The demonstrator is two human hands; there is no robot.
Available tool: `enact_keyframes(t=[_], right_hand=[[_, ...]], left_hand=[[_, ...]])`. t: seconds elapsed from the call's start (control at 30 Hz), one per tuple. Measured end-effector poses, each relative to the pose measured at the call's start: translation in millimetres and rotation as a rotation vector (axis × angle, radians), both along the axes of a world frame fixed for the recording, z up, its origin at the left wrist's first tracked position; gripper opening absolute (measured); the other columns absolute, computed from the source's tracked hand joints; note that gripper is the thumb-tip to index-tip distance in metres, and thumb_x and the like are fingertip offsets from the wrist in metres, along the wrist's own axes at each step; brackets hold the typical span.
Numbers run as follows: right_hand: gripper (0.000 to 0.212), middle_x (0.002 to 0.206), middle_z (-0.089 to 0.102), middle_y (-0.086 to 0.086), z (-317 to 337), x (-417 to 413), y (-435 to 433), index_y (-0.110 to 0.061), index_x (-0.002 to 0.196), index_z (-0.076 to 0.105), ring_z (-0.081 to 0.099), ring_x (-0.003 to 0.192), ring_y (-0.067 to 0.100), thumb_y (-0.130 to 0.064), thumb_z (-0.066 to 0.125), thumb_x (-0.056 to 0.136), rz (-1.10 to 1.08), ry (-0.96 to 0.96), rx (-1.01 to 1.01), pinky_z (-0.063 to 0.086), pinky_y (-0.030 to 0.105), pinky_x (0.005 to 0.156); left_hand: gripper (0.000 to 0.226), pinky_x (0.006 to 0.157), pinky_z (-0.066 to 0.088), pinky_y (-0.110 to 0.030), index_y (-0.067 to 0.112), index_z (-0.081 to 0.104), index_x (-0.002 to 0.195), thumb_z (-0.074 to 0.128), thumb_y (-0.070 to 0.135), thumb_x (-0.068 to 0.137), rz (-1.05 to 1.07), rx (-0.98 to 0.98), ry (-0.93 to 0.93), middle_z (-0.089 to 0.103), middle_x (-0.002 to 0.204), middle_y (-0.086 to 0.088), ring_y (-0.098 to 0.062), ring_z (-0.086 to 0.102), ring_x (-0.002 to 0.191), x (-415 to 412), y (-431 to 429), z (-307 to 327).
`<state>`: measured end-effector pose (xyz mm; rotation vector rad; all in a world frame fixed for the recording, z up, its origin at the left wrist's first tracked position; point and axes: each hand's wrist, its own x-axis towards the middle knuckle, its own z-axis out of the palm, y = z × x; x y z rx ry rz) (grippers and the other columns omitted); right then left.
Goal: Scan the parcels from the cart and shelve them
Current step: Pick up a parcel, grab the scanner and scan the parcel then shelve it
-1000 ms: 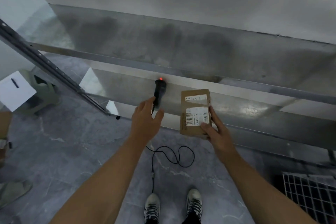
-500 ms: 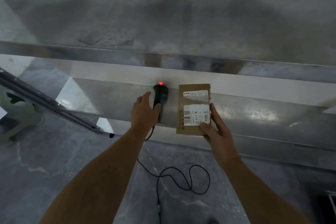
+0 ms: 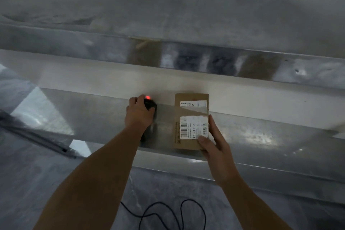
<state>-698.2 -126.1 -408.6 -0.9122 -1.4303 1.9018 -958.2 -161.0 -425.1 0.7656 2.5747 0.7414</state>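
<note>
The left hand (image 3: 139, 117) is curled round a black scanner (image 3: 150, 106), whose red light glows at its 12 o'clock end. The right hand (image 3: 216, 147) grips a flat brown parcel (image 3: 186, 144) by its lower right corner: thumb pressed on the label (image 3: 194, 127), fingers along the edge at 3 o'clock.

The parcel sits at 3 o'clock from the scanner, just beside it but apart, with its long axis running 12 to 6 and the label facing up toward the camera. The scanner's lit end points to 12, past the parcel and not at the barcode. So a scan, if one is due, probably needs the scanner head turned toward 3 or the label swung in front of it.

Both hands are over the metal shelf (image 3: 270, 132); whether the parcel touches it I cannot tell. For shelving, the right hand is the obvious one — it already has the parcel, and bare shelf stretches away at 12 and 3. A black cable (image 3: 162, 213) loops on the floor (image 3: 28, 183) at 6.
</note>
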Motion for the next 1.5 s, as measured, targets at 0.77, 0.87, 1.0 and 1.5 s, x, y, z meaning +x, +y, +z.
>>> enact_keyframes(t=[0.77, 0.87, 1.0, 1.5], right_hand=[[0.076, 0.143, 0.057, -0.007, 80, 38, -85, -0.072, 0.126, 0.048, 0.058, 0.128, 0.020, -0.005, 0.066, 0.093, -0.093, -0.072, -0.052, 0.054, 0.036, 0.098], [0.079, 0.143, 0.058, -0.002, 113, 59, -118, -0.066, 0.130, 0.040, 0.061, 0.124, 0.019, 0.004, 0.057, 0.096, -0.085, -0.104, -0.092, 0.057, 0.031, 0.091], [0.079, 0.142, 0.059, -0.007, 161, 89, -151, -0.060, 0.136, 0.036, 0.060, 0.126, 0.015, 0.007, 0.053, 0.097, -0.081, -0.113, -0.102, 0.057, 0.034, 0.093], [0.075, 0.138, 0.060, -0.014, 347, 175, -185, -0.070, 0.127, 0.040, 0.061, 0.123, 0.017, -0.020, 0.064, 0.077, -0.044, -0.046, 0.022, 0.054, 0.041, 0.101]], left_hand=[[0.071, 0.102, 0.040, -0.032, 0.023, 0.032, 0.158, 0.068, 0.022, 0.097, 0.043, 0.264, -0.278, 0.048, 0.142, -0.013, -0.030, 0.050, 0.130, 73, -117, 102], [0.079, 0.109, 0.039, -0.035, 0.022, 0.028, 0.160, 0.072, 0.029, 0.095, 0.078, 0.286, -0.358, 0.049, 0.149, -0.012, -0.029, 0.049, 0.137, 97, -152, 133], [0.071, 0.105, 0.051, -0.046, 0.028, 0.037, 0.154, 0.073, 0.034, 0.093, 0.095, 0.333, -0.403, 0.061, 0.138, -0.011, -0.030, 0.065, 0.118, 130, -193, 178], [0.046, 0.072, 0.044, -0.002, 0.034, 0.052, 0.123, 0.078, 0.018, 0.089, 0.071, 0.589, -0.342, 0.063, 0.107, 0.017, 0.015, 0.061, 0.090, 242, -263, 364]])
